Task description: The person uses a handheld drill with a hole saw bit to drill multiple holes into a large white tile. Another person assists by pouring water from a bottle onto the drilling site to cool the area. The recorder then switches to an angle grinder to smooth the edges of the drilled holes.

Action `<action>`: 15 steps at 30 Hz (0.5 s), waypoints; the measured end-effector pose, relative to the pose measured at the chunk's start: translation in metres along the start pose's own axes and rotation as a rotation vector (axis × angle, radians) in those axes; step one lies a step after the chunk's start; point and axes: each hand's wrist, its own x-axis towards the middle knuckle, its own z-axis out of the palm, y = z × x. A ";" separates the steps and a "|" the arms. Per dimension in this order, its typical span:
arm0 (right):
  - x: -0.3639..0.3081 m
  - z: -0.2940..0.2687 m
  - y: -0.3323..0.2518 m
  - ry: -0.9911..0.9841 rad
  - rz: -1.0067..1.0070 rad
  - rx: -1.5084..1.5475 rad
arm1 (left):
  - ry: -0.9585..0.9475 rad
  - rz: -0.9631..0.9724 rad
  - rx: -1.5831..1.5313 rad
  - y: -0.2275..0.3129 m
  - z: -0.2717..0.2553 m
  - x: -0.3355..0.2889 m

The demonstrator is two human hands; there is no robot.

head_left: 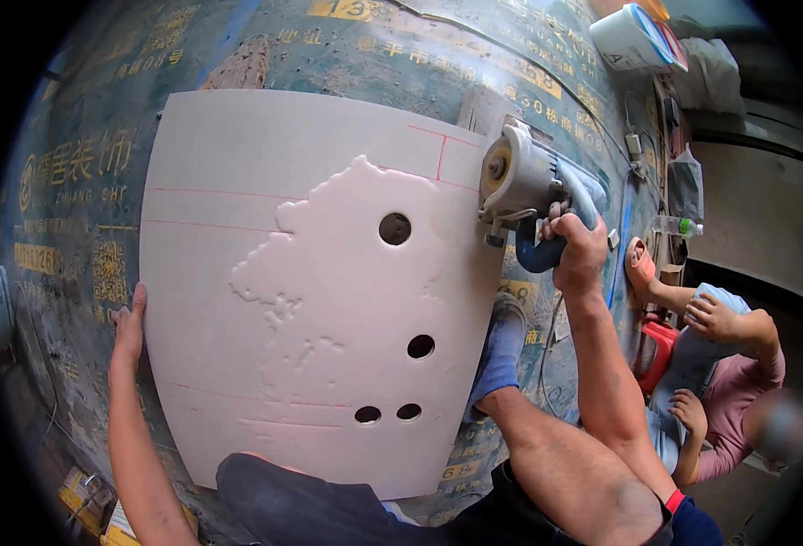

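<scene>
A large pale tile (210, 300) lies in front of me, with several round holes on its right side, red marked lines and a wet pool on top. At its upper right edge my right hand (579, 246) grips the blue handle of a handheld electric tile cutter (518, 173) with a grey guard. The cutter's blade is hidden from view. My left hand (128, 332) rests against the tile's left edge, thumb apart from the partly hidden fingers. Beside the right edge stands my foot in a blue-grey shoe (503, 341).
Printed green sheeting (310, 55) covers the floor. A person (738, 382) sits at the right, near a red plastic object (659, 355) and a green-capped bottle (679, 226). A white bucket (629, 41) stands far right. A cable (510, 59) crosses the floor; yellow boxes (83, 496) lie lower left.
</scene>
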 end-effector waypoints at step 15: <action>0.008 0.000 -0.004 -0.005 0.001 -0.001 | 0.014 -0.036 0.019 0.001 0.001 0.000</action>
